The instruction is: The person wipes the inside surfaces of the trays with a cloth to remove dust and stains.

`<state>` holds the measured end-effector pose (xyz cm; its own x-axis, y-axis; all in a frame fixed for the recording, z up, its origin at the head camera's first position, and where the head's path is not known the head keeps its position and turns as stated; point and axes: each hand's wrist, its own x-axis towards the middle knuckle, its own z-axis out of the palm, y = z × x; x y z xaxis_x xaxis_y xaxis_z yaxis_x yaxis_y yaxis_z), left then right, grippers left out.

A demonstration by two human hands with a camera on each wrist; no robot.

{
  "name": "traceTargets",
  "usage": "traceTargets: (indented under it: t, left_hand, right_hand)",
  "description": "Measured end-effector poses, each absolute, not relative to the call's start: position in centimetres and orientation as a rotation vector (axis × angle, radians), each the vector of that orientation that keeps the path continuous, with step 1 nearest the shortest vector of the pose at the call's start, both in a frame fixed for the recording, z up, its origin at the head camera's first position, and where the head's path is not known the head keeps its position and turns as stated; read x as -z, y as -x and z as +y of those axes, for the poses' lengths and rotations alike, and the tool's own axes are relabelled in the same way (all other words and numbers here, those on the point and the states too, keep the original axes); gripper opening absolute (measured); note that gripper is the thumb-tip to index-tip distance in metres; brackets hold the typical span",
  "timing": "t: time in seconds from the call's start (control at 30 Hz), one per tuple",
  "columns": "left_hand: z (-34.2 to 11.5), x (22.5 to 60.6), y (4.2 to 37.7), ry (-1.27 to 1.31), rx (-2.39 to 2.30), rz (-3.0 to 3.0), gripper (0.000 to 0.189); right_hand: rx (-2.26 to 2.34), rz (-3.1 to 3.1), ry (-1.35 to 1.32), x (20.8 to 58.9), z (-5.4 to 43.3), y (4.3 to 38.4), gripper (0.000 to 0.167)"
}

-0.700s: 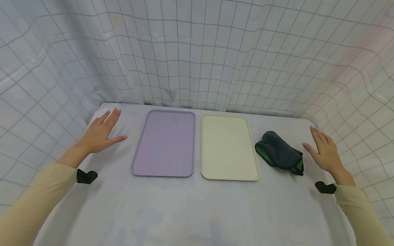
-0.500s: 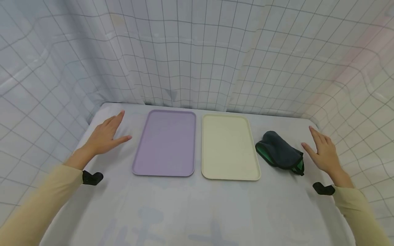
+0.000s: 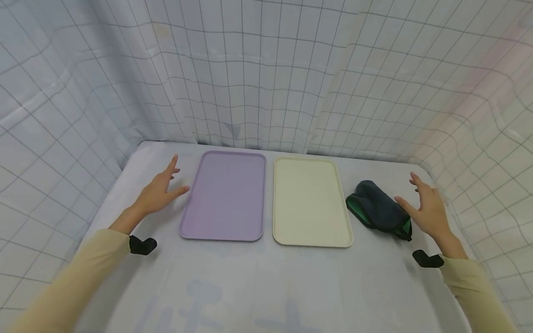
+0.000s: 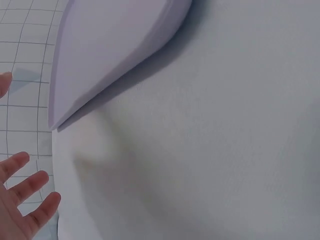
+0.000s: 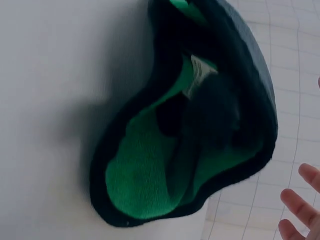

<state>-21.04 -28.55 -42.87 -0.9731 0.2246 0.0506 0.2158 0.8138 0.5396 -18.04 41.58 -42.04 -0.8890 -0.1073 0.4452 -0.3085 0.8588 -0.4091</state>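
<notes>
My left hand (image 3: 155, 195) hovers over the table left of the purple tray (image 3: 224, 196), thumb spread, holding nothing. Its fingertips show at the lower left of the left wrist view, apart from the tray's corner. On the right, a dark blue cloth item (image 3: 376, 206) with green lining and black edging lies crumpled on the table. In the right wrist view its opening shows the green inside and a small white label. My right hand (image 3: 430, 212) is just to its right, fingers spread and slightly bent, thumb near its right end. Whether the thumb touches it I cannot tell.
A cream tray (image 3: 312, 201) lies between the purple tray and the cloth item. White cloth covers the table (image 3: 266, 282). Grid-patterned curtains (image 3: 266, 83) hang at the back and both sides. Black pieces (image 3: 143, 245) stick out from both sleeves near the wrists.
My left hand has moved right, closer to the purple tray. My right hand has shifted left towards the cloth item, its fingers bending a little. Trays and cloth item stay in place.
</notes>
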Motion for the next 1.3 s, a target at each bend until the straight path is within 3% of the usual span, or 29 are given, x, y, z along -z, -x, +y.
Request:
traceTargets:
  t: [0.5,1.3]
  left_hand:
    - [-26.2,43.9,22.1,-0.303,-1.123,2.797,0.1]
    - [-25.4,45.0,24.1,-0.213,-1.116,2.74,0.084]
  right_hand:
    - [-0.748,-2.712,-0.298,43.6,39.6,17.7,0.086]
    - [-0.805,-2.884,-0.287,44.5,38.6,17.9,0.09]
